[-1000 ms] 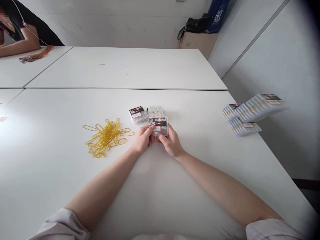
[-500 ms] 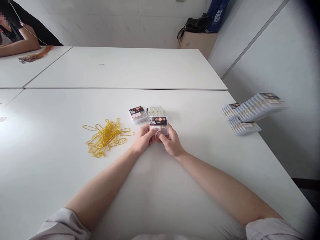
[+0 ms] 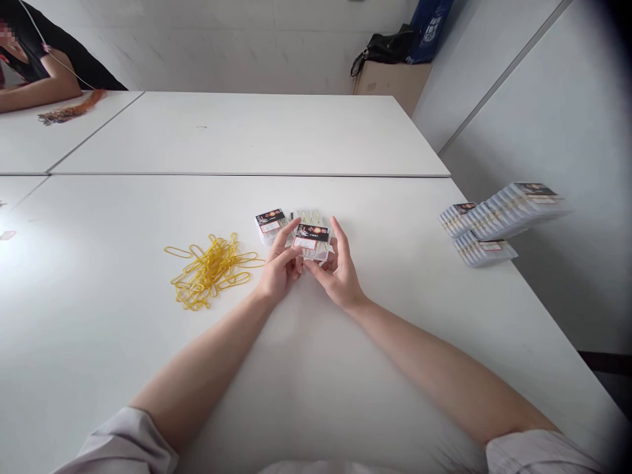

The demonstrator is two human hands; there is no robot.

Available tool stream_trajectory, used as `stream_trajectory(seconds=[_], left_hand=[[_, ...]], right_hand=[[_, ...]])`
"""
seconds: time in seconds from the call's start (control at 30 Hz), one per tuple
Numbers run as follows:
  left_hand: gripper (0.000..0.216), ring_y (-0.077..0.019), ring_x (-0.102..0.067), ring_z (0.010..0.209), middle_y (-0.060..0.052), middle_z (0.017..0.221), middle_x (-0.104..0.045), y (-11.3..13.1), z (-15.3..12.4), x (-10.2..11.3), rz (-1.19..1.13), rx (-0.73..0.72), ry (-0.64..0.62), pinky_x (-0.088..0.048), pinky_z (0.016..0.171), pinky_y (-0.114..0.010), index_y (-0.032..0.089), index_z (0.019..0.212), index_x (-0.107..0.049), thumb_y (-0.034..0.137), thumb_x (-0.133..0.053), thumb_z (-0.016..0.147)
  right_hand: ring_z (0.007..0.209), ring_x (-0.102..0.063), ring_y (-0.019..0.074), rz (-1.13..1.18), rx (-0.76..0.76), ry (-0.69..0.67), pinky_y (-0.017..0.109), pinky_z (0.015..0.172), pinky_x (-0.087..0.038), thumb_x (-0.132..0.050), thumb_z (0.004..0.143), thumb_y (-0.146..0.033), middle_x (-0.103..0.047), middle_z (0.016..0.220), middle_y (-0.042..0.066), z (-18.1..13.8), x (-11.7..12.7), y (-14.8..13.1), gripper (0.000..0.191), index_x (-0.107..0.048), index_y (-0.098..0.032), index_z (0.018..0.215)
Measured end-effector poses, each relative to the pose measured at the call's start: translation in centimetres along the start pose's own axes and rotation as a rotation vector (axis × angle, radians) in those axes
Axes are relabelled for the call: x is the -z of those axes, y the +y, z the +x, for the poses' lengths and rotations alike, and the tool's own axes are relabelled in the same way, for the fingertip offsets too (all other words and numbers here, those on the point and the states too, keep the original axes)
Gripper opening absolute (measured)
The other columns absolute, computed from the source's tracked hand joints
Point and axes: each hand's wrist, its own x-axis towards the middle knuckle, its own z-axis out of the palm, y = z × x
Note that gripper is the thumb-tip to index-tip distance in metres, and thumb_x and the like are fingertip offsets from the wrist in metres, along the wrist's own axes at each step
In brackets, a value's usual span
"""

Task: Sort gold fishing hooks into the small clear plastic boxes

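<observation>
A small clear plastic box point(image 3: 312, 242) with a black, white and red label is held up between my hands, tilted towards me. My left hand point(image 3: 279, 273) grips its left side, thumb on the front and index finger stretched along the upper left. On the other side, my right hand point(image 3: 340, 276) has its thumb at the lower edge and fingers behind the right side, the index finger raised off it. Just beyond lie a similar labelled box point(image 3: 270, 224) and another clear box point(image 3: 309, 216) with thin yellow-green pieces inside, partly hidden.
Left of my hands lies a loose heap of yellow rubber bands point(image 3: 212, 273). Stacked rows of similar boxes point(image 3: 503, 214) stand at the table's right edge. Across the white table point(image 3: 257, 138), a person's arm point(image 3: 44, 92) rests near an orange-brown bundle point(image 3: 72, 108).
Both index fingers have lifted and stretched away from the box. My thumbs have moved apart from its front centre to the sides, and the box tilts back slightly.
</observation>
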Motion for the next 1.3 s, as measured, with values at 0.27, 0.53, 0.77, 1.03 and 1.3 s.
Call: stream_trajectory(seconds=[0.27, 0.53, 0.77, 1.03, 1.3], left_hand=[[0.082, -0.0087, -0.038, 0.038, 0.01, 0.045, -0.046, 0.3, 0.0, 0.0, -0.083, 0.056, -0.088, -0.029, 0.044, -0.021, 0.025, 0.157, -0.031, 0.034, -0.062, 0.082], [0.056, -0.0169, -0.065, 0.068, -0.006, 0.086, -0.072, -0.8, 0.0, -0.1, -0.057, 0.041, -0.177, -0.05, 0.061, -0.027, 0.018, 0.126, -0.065, 0.053, -0.064, 0.082], [0.06, -0.0276, -0.073, 0.091, -0.01, 0.094, -0.075, -0.2, 0.1, -0.4, -0.142, 0.077, -0.116, -0.055, 0.073, -0.035, 0.018, 0.123, -0.061, 0.065, -0.053, 0.087], [0.041, -0.0305, -0.073, 0.091, -0.012, 0.085, -0.076, 0.1, 0.5, 0.2, -0.231, 0.114, -0.108, -0.058, 0.075, -0.038, 0.012, 0.098, -0.069, 0.043, -0.051, 0.078], [0.037, -0.0326, -0.072, 0.099, -0.011, 0.09, -0.076, -0.4, 0.7, 0.6, -0.326, 0.129, 0.028, -0.059, 0.084, -0.045, 0.013, 0.098, -0.069, 0.032, -0.05, 0.073]], right_hand=[[0.132, -0.055, 0.0282, -0.085, 0.104, 0.054, 0.036, 0.084, -0.061, -0.075, 0.086, -0.041, -0.044, 0.156, 0.013, 0.1, 0.3, 0.6, 0.088, -0.024, -0.032, 0.157], [0.138, -0.049, 0.0273, -0.225, 0.21, 0.062, 0.044, 0.103, -0.053, -0.074, 0.085, -0.037, -0.036, 0.161, 0.01, -0.3, 0.2, 0.4, 0.071, -0.039, -0.033, 0.147], [0.139, -0.048, 0.0285, -0.27, 0.256, 0.096, 0.043, 0.102, -0.053, -0.074, 0.085, -0.036, -0.042, 0.156, 0.014, -0.2, 0.1, 0.4, 0.075, -0.036, -0.03, 0.15], [0.154, -0.03, 0.0296, -0.394, 0.365, 0.025, 0.043, 0.106, -0.051, -0.066, 0.092, -0.032, -0.023, 0.169, 0.013, -0.5, 0.1, 0.2, 0.09, -0.01, -0.032, 0.163], [0.14, -0.051, 0.0297, -0.473, 0.492, -0.022, 0.04, 0.091, -0.059, -0.062, 0.097, -0.033, -0.023, 0.168, 0.016, -0.6, -0.1, 0.5, 0.092, 0.001, -0.031, 0.164]])
